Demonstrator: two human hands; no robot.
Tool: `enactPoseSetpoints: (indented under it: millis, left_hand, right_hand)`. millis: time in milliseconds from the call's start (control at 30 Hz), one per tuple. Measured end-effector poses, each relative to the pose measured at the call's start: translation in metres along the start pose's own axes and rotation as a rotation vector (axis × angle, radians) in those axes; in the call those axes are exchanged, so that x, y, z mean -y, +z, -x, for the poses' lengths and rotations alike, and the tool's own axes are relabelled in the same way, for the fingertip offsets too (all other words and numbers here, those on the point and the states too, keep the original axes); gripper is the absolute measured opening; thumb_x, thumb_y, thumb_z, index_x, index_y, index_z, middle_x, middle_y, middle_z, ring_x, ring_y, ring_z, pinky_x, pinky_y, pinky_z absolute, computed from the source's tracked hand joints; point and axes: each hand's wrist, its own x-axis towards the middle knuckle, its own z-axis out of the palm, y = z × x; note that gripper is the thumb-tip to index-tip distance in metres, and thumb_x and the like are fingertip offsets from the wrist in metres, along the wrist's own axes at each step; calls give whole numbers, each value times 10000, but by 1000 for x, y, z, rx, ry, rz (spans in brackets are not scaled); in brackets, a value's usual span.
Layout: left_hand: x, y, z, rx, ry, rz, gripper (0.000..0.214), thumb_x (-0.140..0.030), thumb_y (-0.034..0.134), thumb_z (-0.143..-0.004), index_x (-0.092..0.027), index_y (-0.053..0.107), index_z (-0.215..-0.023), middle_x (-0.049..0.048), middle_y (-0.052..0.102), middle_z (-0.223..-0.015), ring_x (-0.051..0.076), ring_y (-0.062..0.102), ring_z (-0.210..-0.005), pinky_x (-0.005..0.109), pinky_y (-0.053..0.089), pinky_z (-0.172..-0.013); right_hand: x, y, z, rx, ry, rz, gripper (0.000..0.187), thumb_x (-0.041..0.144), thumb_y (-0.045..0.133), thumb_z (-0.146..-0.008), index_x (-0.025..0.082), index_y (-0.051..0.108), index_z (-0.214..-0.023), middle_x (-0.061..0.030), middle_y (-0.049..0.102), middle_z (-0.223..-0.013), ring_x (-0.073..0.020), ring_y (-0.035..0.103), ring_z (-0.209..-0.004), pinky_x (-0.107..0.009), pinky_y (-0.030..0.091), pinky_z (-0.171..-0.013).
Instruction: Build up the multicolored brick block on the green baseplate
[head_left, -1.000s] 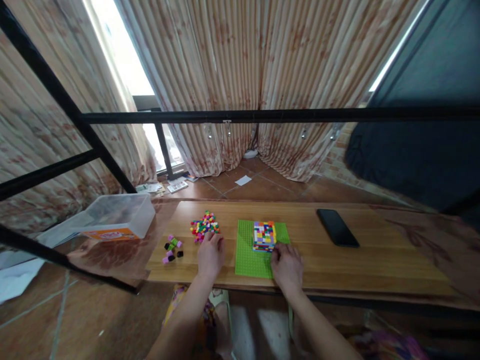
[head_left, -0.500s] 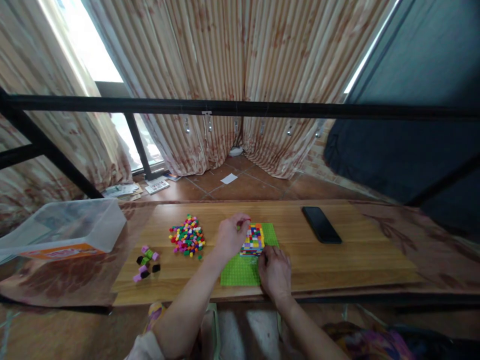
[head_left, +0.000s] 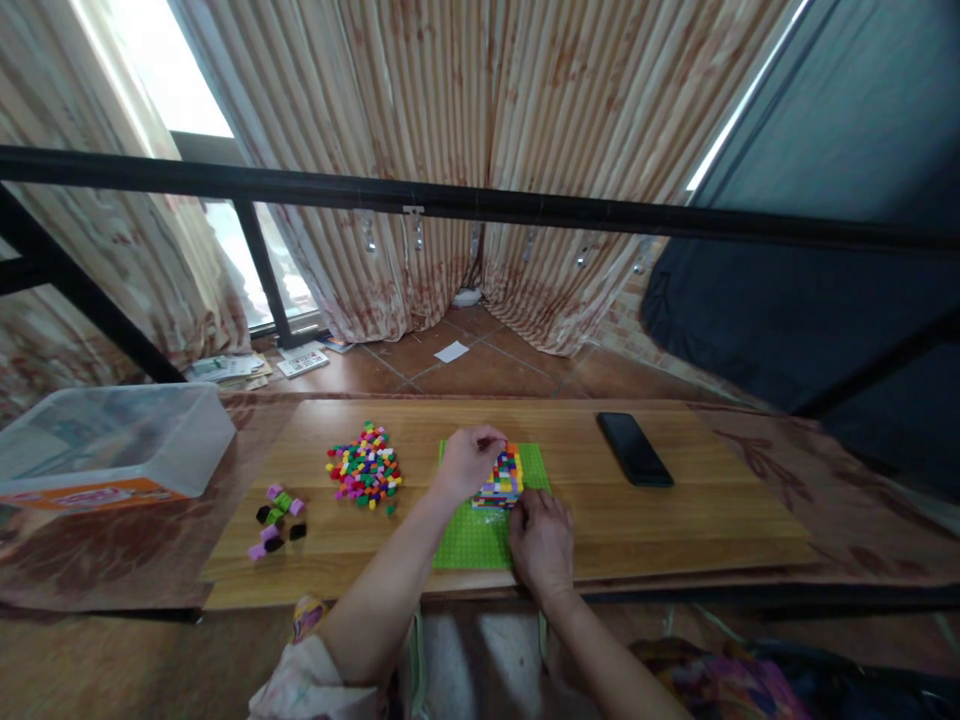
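A stack of small multicoloured toy bricks [head_left: 501, 490] stands on a green studded baseplate [head_left: 469, 545]. My left hand [head_left: 471, 462] is over the stack's left and back side, thumb and fingers pinched together. A tiny red brick seems to show at those fingertips, beside the top of the stack. My right hand [head_left: 541, 540] rests on the right part of the baseplate with its fingers curled. Its thumb side lies against the stack's near right corner, and what is under the fingers is hidden.
A pile of small loose bricks [head_left: 366, 468] lies left of the baseplate. Several pink, black and green pieces [head_left: 276, 512] are nearer the table's left edge. To the right lies a black phone [head_left: 634, 450]. A clear plastic bin [head_left: 202, 440] stands at far left.
The view has shifted and tilted slightly. My left hand has moved a little over the top of the stack, still pinched. My right hand stays at the stack's near right corner.
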Motion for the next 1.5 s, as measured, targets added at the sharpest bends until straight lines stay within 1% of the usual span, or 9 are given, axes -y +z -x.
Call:
enactPoseSetpoints:
  millis: [167,400,733,1067,1167,1233,1300,1367,1500]
  left_hand:
    - [4,-1,-4,46,-11,34,175,-176,571,-798,-130,740,-795,15,715,-717,120,623,-665,203,477,-630]
    - [-4,-7,-3,93,-25,46,149,-143,598,-771,-140,745,-791,3,727,-725,109,631,-676,187,486,-656]
    - [-1,-4,-6,62,-63,-3,171,-140,613,-777,-147,776,-827,26,744,-741,124,644,-674,207,497,-645]
    - [1,-5,-5,74,-32,-4,167,-165,617,-780,-146,780,-812,37,749,-739,139,653,-672,216,503,-631]
    - [3,-3,-1,61,-11,13,182,-175,601,-804,-148,771,-863,32,755,-776,135,665,-699,211,513,-661]
    - [5,-4,2,29,-3,13,210,-183,577,-827,-148,760,-925,37,762,-831,136,675,-742,212,519,-698]
    - [6,-9,6,-19,-3,-1,245,-193,542,-854,-141,745,-981,50,763,-892,142,681,-793,221,522,-739]
    - [8,-19,10,-67,-7,-28,272,-202,507,-875,-132,734,-1008,61,759,-935,149,682,-834,229,520,-770]
    - [14,-54,23,-118,-30,-128,282,-206,484,-878,-134,737,-979,49,757,-913,160,678,-829,241,514,-762]
  right_hand:
    - [-1,1,0,-9,-3,-6,201,173,451,-897,198,650,-883,-70,663,-874,-222,548,-859,-320,331,-794]
    - [-1,1,0,-6,4,-8,164,167,479,-892,196,639,-869,-56,656,-855,-219,551,-850,-313,327,-778]
    - [1,-1,1,-5,2,27,163,167,468,-898,195,627,-877,-62,656,-874,-223,549,-865,-316,325,-783]
    - [3,-3,0,27,4,56,161,165,469,-900,198,623,-866,-64,659,-873,-229,554,-872,-321,330,-801]
    - [3,-4,0,30,8,58,163,167,472,-900,200,630,-874,-64,662,-879,-229,557,-876,-318,333,-794]
    - [3,-3,0,30,11,56,173,168,466,-902,200,635,-888,-66,666,-892,-228,561,-884,-316,334,-792]
    - [3,-3,0,34,14,61,181,173,459,-907,200,637,-891,-66,669,-897,-228,565,-889,-316,334,-793]
    - [2,-2,0,38,16,69,189,181,451,-913,201,638,-892,-65,671,-902,-229,570,-893,-317,335,-798]
    - [1,-2,0,45,16,79,194,204,448,-921,203,641,-914,-67,675,-931,-226,578,-914,-314,335,-805]
